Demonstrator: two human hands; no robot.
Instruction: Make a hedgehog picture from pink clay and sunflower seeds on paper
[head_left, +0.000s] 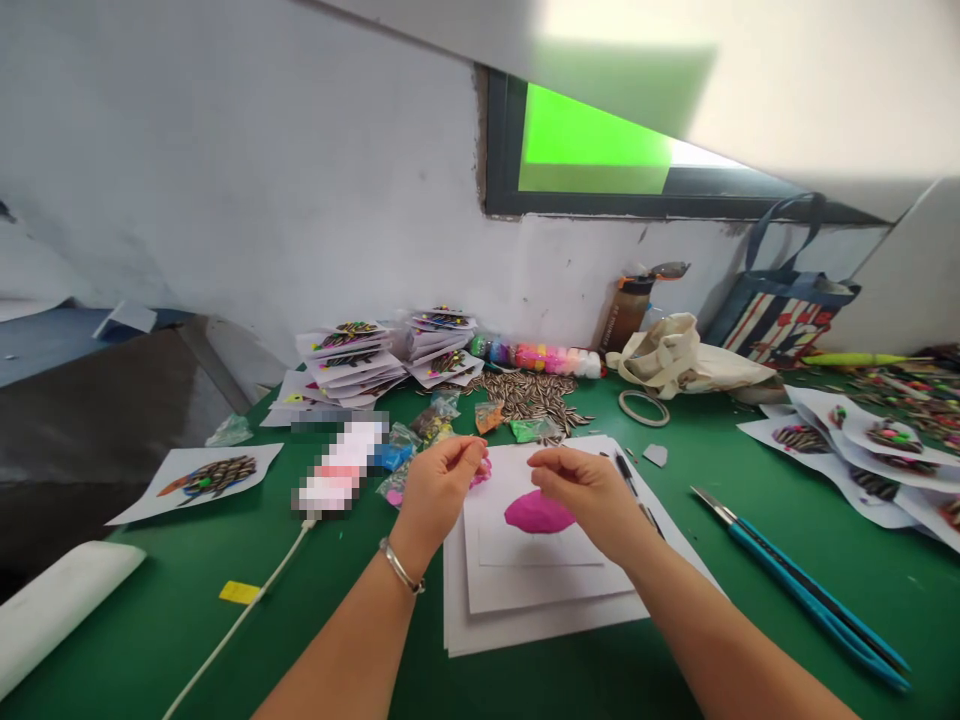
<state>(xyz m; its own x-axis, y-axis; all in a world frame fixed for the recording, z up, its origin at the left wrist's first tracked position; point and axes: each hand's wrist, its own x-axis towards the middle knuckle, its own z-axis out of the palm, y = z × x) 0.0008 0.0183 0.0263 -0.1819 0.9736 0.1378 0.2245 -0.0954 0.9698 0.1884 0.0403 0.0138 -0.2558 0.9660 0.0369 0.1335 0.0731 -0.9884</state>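
My left hand (444,482), with a silver bangle at the wrist, is raised over the left edge of the paper stack (551,590). Its thumb and fingers are pinched together. A bit of bright pink material (486,470) shows beside those fingertips; I cannot tell whether it is held or lies behind. Across a small gap, my right hand (589,490) has its fingers curled to the thumb, and what they hold, if anything, is too small to see. Between and below the hands, a flattened magenta clay oval (536,514) lies on the top white sheet, partly covered by the right hand.
Sunflower seeds (536,395) are heaped behind, near clay bags (489,416) and stacked seed-picture cards (352,362). Blue tweezers (817,600) lie right, a tape roll (643,407) farther back. A phone-like blurred object (343,468) with a white cable (240,615) sits left.
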